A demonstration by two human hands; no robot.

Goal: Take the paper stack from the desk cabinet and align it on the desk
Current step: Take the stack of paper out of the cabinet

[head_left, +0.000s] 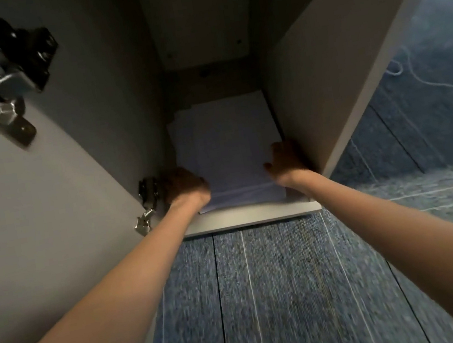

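A white paper stack (227, 147) lies flat on the floor of the open desk cabinet (250, 216), its sheets slightly fanned at the back left. My left hand (185, 188) rests against the stack's near left corner, fingers curled down over its edge. My right hand (286, 163) presses on the near right edge, fingers spread along the side next to the cabinet's right wall. Both hands touch the stack, which still rests on the cabinet floor. The desk top is out of view.
The open cabinet door (31, 202) stands at my left with an upper hinge (1, 79) and a lower hinge (147, 203). The cabinet's right wall (337, 73) is close to my right hand. Blue carpet (269, 298) lies below, with a thin white cord (424, 77) at right.
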